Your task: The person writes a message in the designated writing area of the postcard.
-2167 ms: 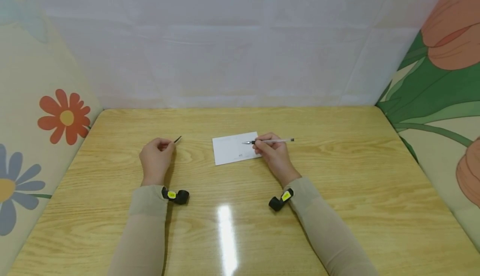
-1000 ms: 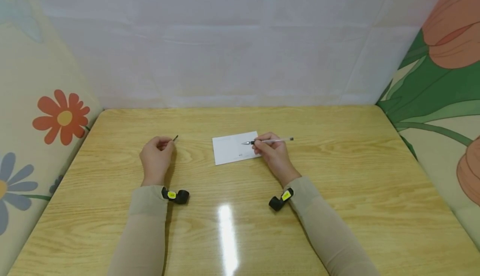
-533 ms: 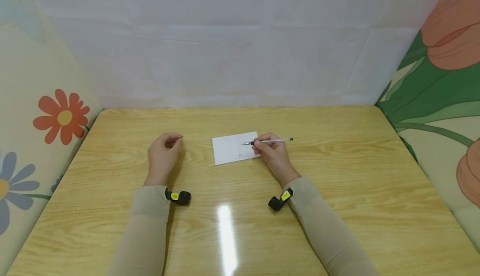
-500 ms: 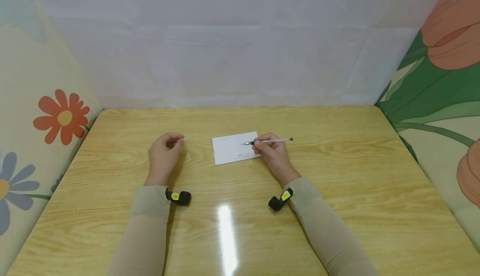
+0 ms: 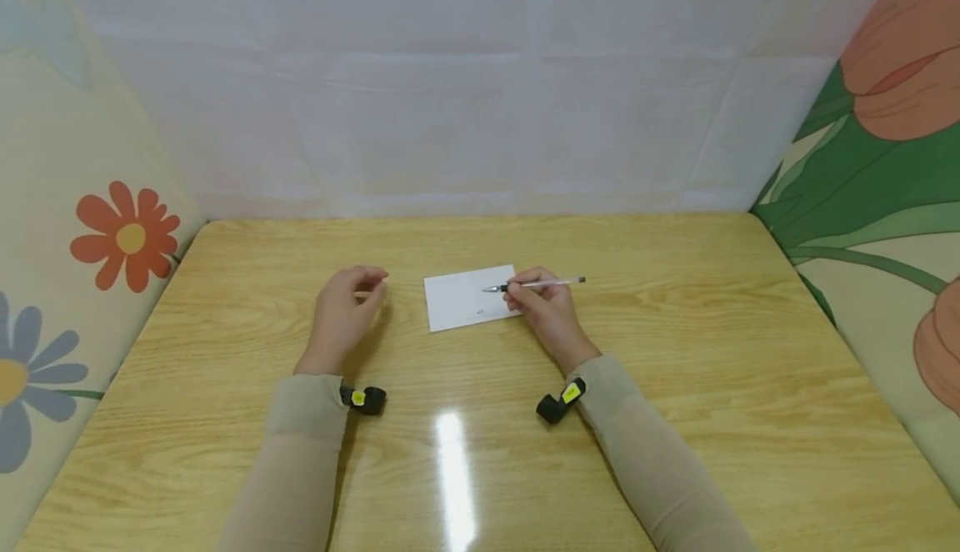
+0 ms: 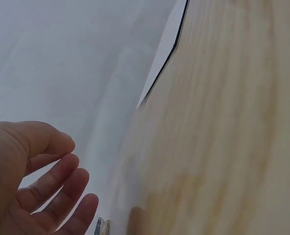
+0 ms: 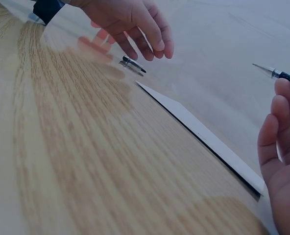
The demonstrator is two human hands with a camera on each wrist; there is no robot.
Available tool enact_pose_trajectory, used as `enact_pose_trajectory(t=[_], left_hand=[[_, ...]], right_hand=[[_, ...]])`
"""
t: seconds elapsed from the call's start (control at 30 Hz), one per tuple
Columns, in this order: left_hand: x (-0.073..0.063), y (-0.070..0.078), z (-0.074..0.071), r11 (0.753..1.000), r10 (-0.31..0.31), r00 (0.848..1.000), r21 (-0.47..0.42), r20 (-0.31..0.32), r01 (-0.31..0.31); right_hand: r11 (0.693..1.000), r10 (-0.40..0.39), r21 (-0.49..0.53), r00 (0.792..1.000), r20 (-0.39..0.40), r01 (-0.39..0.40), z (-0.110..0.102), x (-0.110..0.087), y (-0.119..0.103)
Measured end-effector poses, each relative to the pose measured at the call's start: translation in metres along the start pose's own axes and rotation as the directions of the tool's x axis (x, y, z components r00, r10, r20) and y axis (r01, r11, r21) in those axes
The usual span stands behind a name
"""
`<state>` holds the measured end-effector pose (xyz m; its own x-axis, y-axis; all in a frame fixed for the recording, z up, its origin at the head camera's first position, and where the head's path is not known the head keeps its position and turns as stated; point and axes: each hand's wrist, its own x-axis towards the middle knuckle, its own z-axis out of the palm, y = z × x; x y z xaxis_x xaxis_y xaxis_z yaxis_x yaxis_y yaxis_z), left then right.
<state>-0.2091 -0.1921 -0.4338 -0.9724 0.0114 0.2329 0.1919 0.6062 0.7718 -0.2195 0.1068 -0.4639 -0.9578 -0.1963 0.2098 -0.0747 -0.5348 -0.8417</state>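
Observation:
My right hand (image 5: 553, 318) pinches an uncapped gel pen (image 5: 564, 281) with a clear barrel and black grip. Its bare metal tip points left, above a flat white paper pad (image 5: 457, 298) with a little small print. In the right wrist view the pad shows a dark lower edge, and the pen tip (image 7: 266, 70) stands well above it. Left of the pad is my left hand (image 5: 345, 310), fingers loosely curved and holding nothing. A pen cap (image 7: 133, 65) with a black clip lies on the table just under those fingers; the hand hides it in the head view.
The wood-grain table (image 5: 675, 419) runs back to a white cloth backdrop (image 5: 480, 118). Flowered panels (image 5: 900, 202) border it at left and right. Black wrist cameras (image 5: 367, 400) sit on both sleeves, and a bright light reflection crosses the table's front.
Earlier the left hand pinched the small black cap; now that hand is free of it and has shifted right towards the pad. The right hand and pen have stayed put.

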Motion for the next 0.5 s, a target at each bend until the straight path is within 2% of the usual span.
enact_pose_trajectory(t=[0.23,0.5], left_hand=[[-0.002,0.007,0.002,1.0,0.004,0.998,-0.003,0.058,-0.004],[-0.003,0.011,0.003,0.995,0.024,0.986,0.09,0.167,-0.04]], right_hand=[[1.0,0.003,-0.021,1.0,-0.003,-0.003,0.0,0.0,0.001],[0.999,-0.004,-0.043,1.0,0.005,0.004,-0.001,0.001,0.002]])
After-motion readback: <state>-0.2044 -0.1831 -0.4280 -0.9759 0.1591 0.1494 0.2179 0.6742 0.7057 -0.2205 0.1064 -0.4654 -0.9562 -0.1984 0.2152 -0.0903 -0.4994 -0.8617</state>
